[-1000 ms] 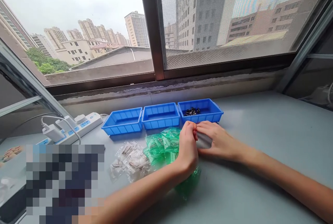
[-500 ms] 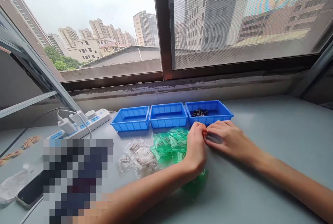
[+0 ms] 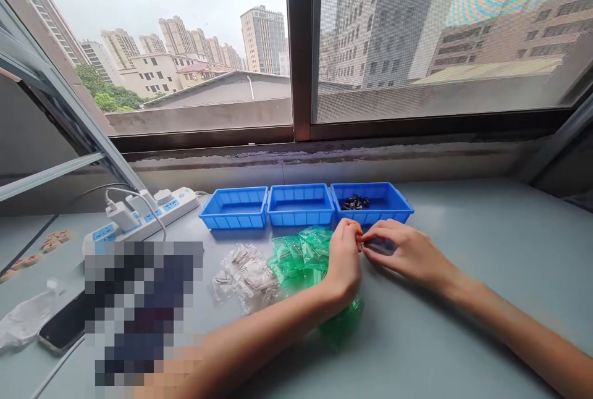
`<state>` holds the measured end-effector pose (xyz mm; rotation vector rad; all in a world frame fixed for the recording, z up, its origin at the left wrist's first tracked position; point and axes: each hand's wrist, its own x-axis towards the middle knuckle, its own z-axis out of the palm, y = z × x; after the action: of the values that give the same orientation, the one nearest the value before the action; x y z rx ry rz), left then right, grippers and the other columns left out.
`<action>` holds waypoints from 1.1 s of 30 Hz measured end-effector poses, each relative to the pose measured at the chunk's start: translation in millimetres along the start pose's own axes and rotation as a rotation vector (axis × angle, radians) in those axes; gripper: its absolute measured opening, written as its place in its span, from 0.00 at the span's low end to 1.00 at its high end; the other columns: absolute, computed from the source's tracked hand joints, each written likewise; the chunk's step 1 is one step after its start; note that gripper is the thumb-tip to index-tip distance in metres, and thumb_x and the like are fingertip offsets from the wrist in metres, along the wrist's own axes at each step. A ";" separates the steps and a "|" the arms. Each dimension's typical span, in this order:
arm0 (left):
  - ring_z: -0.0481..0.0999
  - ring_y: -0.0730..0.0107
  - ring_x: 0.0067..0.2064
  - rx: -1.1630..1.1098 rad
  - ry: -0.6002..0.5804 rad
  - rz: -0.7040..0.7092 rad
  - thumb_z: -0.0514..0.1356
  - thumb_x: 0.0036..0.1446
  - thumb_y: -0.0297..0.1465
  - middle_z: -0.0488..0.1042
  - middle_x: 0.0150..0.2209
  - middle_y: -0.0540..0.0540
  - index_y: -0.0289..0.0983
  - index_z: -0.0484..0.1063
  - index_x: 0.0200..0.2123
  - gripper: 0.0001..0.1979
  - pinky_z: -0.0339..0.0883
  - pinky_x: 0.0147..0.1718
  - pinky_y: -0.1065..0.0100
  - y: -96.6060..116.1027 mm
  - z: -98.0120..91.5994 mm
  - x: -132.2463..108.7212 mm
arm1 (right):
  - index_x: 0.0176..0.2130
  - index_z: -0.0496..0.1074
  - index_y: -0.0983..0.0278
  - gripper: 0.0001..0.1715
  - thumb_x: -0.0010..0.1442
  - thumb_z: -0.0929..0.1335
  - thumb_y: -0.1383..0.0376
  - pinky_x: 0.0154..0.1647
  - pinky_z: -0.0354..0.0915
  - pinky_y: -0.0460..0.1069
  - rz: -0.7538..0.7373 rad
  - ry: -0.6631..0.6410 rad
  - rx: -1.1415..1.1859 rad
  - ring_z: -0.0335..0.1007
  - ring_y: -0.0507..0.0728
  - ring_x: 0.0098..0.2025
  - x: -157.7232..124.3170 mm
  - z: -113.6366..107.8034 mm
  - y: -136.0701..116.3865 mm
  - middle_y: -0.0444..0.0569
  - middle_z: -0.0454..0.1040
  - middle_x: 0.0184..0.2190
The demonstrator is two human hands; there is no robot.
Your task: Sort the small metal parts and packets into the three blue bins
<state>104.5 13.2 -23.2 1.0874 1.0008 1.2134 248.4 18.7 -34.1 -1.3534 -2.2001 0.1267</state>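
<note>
My left hand (image 3: pixel 345 260) and my right hand (image 3: pixel 402 249) meet fingertip to fingertip just in front of the right blue bin (image 3: pixel 373 204). Both pinch the same small, clear packet (image 3: pixel 377 247), which is mostly hidden under the fingers. That bin holds several small dark parts (image 3: pixel 355 202). My left forearm lies over a heap of green packets (image 3: pixel 303 253). A pile of clear packets with metal pieces (image 3: pixel 244 275) sits left of the green heap.
Two more blue bins (image 3: pixel 235 208) (image 3: pixel 300 205) stand in a row left of the first. A white power strip (image 3: pixel 139 220) with plugged chargers lies at the left, a phone (image 3: pixel 65 328) near the left edge. The window sill wall runs behind the bins.
The view has shifted slightly; my hands stay pressed together at the packet, with the fingers drawn in a little tighter to a pinch. The piles and bins have not moved.
</note>
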 end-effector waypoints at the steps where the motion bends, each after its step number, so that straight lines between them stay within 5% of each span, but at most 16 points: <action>1: 0.53 0.72 0.26 0.002 0.002 0.003 0.47 0.52 0.29 0.56 0.22 0.53 0.39 0.56 0.21 0.08 0.55 0.29 0.71 -0.1 -0.3 0.3 | 0.33 0.77 0.57 0.09 0.55 0.66 0.63 0.34 0.70 0.51 -0.007 -0.004 0.003 0.75 0.58 0.34 0.0 -0.7 -0.7 0.46 0.80 0.34; 10: 0.54 0.71 0.26 -0.015 0.008 0.021 0.52 0.49 0.36 0.56 0.21 0.53 0.40 0.56 0.20 0.10 0.54 0.29 0.70 6.3 -1.3 0.4 | 0.33 0.75 0.59 0.07 0.52 0.68 0.67 0.37 0.69 0.50 0.009 -0.042 0.016 0.75 0.57 0.38 2.0 -3.4 -7.9 0.46 0.80 0.36; 18: 0.54 0.72 0.26 -0.002 0.030 -0.003 0.53 0.48 0.36 0.57 0.21 0.54 0.39 0.58 0.21 0.09 0.51 0.27 0.70 10.0 0.0 -1.2 | 0.33 0.77 0.60 0.08 0.56 0.67 0.63 0.25 0.68 0.48 0.033 0.122 0.132 0.73 0.55 0.25 0.0 -15.4 -15.3 0.46 0.81 0.29; 33: 0.53 0.73 0.27 0.090 -0.050 0.002 0.54 0.48 0.43 0.54 0.22 0.55 0.40 0.55 0.22 0.15 0.51 0.28 0.69 15.9 -1.0 -6.0 | 0.33 0.76 0.62 0.08 0.60 0.66 0.66 0.17 0.66 0.44 -0.116 0.318 0.257 0.67 0.50 0.17 -4.7 -26.8 -42.1 0.46 0.80 0.29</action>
<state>99.7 7.9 -7.8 1.1837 1.0242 1.1464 229.7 -11.3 1.6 -1.0247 -1.9151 0.1354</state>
